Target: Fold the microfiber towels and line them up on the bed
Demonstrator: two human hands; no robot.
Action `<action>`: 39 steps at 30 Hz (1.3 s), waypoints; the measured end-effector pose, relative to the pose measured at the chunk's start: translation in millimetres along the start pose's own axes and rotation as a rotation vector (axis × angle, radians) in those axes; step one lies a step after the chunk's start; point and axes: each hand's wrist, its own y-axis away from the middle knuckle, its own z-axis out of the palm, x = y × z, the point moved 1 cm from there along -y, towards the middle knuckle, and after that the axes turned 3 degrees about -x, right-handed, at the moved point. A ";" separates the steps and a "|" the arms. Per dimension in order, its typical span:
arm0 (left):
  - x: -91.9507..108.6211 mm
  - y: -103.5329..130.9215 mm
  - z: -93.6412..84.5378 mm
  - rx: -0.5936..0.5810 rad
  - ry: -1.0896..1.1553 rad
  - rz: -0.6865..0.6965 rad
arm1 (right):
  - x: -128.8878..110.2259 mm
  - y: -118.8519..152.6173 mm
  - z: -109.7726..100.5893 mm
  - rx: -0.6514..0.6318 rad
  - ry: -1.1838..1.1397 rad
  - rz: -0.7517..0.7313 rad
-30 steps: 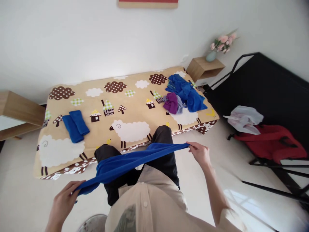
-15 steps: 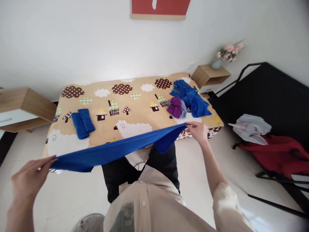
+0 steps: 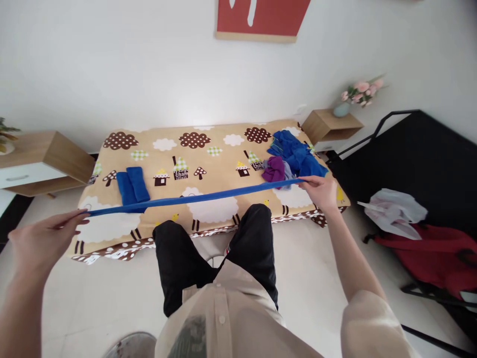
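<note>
A blue cloth (image 3: pixel 201 198) is stretched taut in the air, seen almost edge-on as a narrow band above the near side of the covered table. My left hand (image 3: pixel 48 238) pinches its left end. At the other end, my right hand (image 3: pixel 319 190) grips the cloth between thumb and fingers. Two folded blue cloths (image 3: pixel 132 186) lie side by side at the left of the patterned cover (image 3: pixel 218 171). Toward the right back is a crumpled heap of blue cloths (image 3: pixel 294 153), with a bunched purple cloth (image 3: pixel 274 169) and a greyish one against it.
Wooden cabinets stand at the left (image 3: pixel 44 156) and back right (image 3: pixel 330 127), the right one bearing a vase of pink flowers (image 3: pixel 343 108). A black-framed chair (image 3: pixel 439 159) at right holds a white plastic bag (image 3: pixel 395 209) and a red bag (image 3: pixel 439 253).
The blue cloth has risen and gone from a hanging, drooping strip to a thin, taut band. My right hand has moved slightly up and right, and the view has shifted a little.
</note>
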 end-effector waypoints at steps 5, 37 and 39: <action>-5.5 -17.1 25.9 -0.186 0.020 -0.066 | 16.2 -6.7 0.3 -0.106 0.143 0.024; -28.5 -66.7 319.1 -0.294 0.172 0.393 | 196.4 -93.7 213.6 -0.202 0.246 -0.115; -39.3 -48.2 343.3 -0.410 0.165 0.340 | 212.5 -79.9 223.7 -0.340 0.339 -0.040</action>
